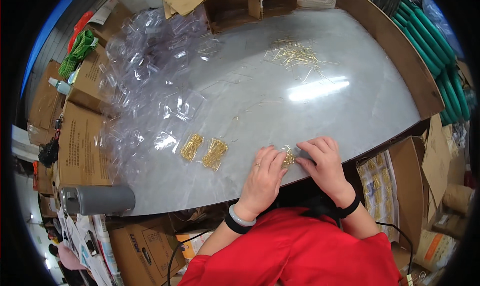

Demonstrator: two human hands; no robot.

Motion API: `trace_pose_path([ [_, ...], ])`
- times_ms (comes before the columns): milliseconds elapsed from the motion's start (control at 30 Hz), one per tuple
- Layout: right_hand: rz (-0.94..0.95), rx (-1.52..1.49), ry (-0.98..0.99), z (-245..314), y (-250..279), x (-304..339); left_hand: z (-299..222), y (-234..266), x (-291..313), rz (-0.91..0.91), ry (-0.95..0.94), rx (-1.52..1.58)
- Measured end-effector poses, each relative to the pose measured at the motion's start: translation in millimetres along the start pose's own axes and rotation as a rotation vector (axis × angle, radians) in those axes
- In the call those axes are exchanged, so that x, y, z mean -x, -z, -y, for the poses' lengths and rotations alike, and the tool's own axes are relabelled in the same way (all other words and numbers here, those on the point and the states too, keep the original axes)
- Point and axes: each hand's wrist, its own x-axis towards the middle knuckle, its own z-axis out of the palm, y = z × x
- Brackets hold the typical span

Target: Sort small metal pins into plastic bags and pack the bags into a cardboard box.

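At the near edge of the grey table [365, 118], a small bunch of gold wire hooks [288, 158] sits between my two hands. The fingers of my left hand [262, 178] are close together and press on the bunch from the left. My right hand [324, 165] meets it from the right, thumb low and fingers curved above. Fingertips hide part of the hooks. To the left lie two flat packs of gold hooks, one pack [214, 154] nearer my hand and another pack [191, 147] beside it. A loose heap of gold hooks [296, 54] lies further back.
Clear plastic bags [150, 81] cover the table's left side. A grey bottle [105, 200] lies at the front left corner. A cardboard rail [395, 51] borders the right edge. An open carton [380, 186] with packed gold pieces stands below on the right.
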Motion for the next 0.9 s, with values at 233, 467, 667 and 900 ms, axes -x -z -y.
trace_pose_path([
  [233, -0.061, -0.072, -0.033, 7.3, -17.9, -3.4, -0.6, 4.5, 2.3, 0.019, 0.079, 0.069],
  [467, -0.102, 0.065, -0.097, 16.8, -3.1, 4.5, -0.8, 3.5, 1.9, -0.084, 0.114, -0.123],
  [667, -0.137, 0.062, 0.003, 8.2, -22.1, 0.1, 1.9, -0.5, 3.6, -0.034, 0.083, -0.052],
  [900, -0.029, -0.359, -0.114, 10.8, -26.6, -2.0, 2.6, -3.2, 3.4, -0.043, 0.099, -0.038],
])
